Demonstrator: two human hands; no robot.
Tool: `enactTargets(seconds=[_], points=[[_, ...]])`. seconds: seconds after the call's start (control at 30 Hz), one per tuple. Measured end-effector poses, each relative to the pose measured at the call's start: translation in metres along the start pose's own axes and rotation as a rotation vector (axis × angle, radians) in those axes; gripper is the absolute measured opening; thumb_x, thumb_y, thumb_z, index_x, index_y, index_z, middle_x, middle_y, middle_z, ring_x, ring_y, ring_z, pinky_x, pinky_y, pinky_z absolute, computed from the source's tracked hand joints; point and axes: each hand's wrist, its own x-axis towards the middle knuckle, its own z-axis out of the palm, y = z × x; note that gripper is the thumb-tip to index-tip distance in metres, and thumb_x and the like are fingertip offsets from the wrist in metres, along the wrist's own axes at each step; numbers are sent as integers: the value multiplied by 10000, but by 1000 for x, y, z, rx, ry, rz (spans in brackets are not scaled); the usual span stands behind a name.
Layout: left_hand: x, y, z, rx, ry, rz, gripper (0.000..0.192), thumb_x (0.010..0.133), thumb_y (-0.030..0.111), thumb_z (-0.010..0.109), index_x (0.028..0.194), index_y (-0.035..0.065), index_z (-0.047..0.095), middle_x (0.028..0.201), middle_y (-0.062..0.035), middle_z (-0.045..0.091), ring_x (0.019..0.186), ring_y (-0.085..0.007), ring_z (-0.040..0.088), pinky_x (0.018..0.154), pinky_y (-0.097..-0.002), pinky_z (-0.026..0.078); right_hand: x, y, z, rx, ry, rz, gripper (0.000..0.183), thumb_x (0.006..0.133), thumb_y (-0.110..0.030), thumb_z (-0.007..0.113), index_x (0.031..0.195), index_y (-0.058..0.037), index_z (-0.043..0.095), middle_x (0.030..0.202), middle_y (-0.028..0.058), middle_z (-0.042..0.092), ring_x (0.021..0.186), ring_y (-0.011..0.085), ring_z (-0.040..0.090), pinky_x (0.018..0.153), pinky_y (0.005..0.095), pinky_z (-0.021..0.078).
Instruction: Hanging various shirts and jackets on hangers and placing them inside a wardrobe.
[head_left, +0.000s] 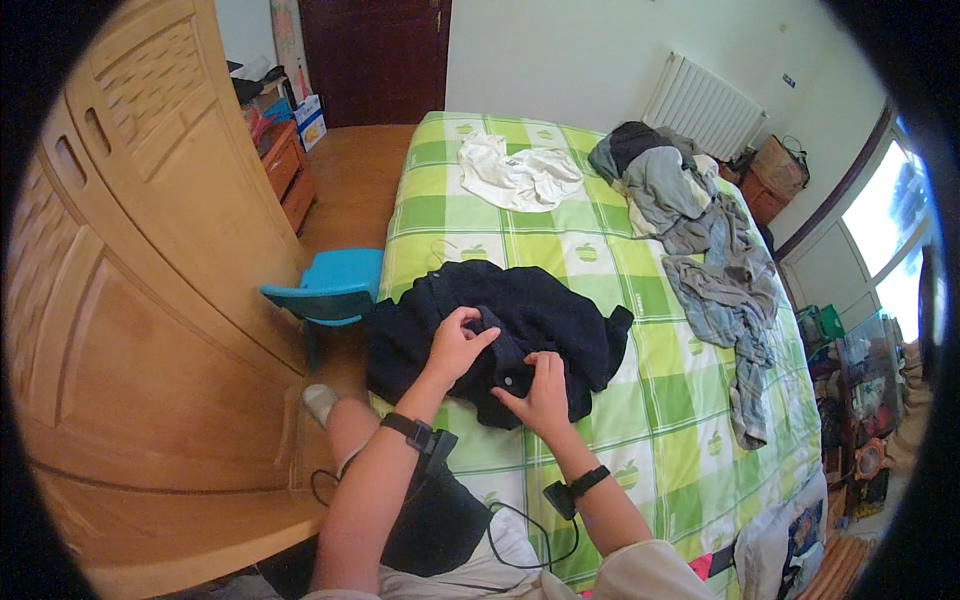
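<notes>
A black garment (540, 300) lies bunched on the bed in front of me, with a sleeve-like end sticking out at its right. My left hand (456, 349) pinches a folded, ribbed-looking edge of it between thumb and fingers. Just to the right and nearer to me, my right hand (541, 394) grips the same cloth, its thumb and fingertips on either side of a pale round button (509, 382). A second small button (437, 275) shows at the garment's far left. Beyond that edge, a thin curved hook (444, 244) rests on the bedspread.
The bed has a green and white checked bedspread (525, 465). A white shirt (517, 172) lies at its far end; rumpled grey clothes (697, 202) run along the right. A blue chair (330, 281) and wooden wardrobe (150, 300) stand left. A black cable (517, 564) hangs near my right forearm.
</notes>
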Motion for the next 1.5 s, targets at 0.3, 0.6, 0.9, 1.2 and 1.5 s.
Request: enactTargets(seconds=[0.3, 0.6, 0.9, 1.2, 1.5], points=[[-27, 34, 5, 455, -212, 490, 204, 765, 157, 823, 891, 67, 690, 781, -74, 615, 714, -247, 638, 664, -346, 523, -9, 38, -4, 90, 214, 156, 90, 868, -44, 673, 938, -25, 620, 874, 132, 597, 809, 308, 608, 727, 388, 503], [-47, 11, 40, 916, -488, 607, 418, 792, 257, 779, 1181, 149, 669, 1114, -96, 641, 851, -316, 693, 729, -430, 578, -12, 43, -7, 266, 241, 255, 125, 961, -66, 581, 1045, 11, 528, 864, 205, 647, 784, 363, 659, 706, 411, 518], [-41, 16, 33, 1151, -634, 663, 285, 752, 198, 781, 1009, 102, 703, 1033, -169, 637, 834, -324, 714, 700, -430, 577, -5, 48, -22, 286, 246, 268, 142, 1000, -89, 536, 1112, -3, 516, 902, 193, 655, 796, 344, 662, 717, 408, 518], [-46, 27, 22, 1177, -682, 405, 209, 807, 204, 747, 971, 78, 713, 1000, -154, 698, 930, -324, 706, 769, -437, 574, -28, 44, -12, 357, 61, 90, 284, 850, -30, 683, 1129, 0, 639, 994, 131, 666, 806, 242, 652, 718, 312, 522], [-39, 11, 4, 578, -572, 339, 234, 841, 217, 764, 967, 25, 717, 918, -151, 720, 839, -333, 687, 741, -403, 534, -24, 9, -17, 519, 131, 399, 235, 823, -68, 787, 1031, -2, 701, 871, 76, 705, 762, 130, 652, 713, 270, 525]])
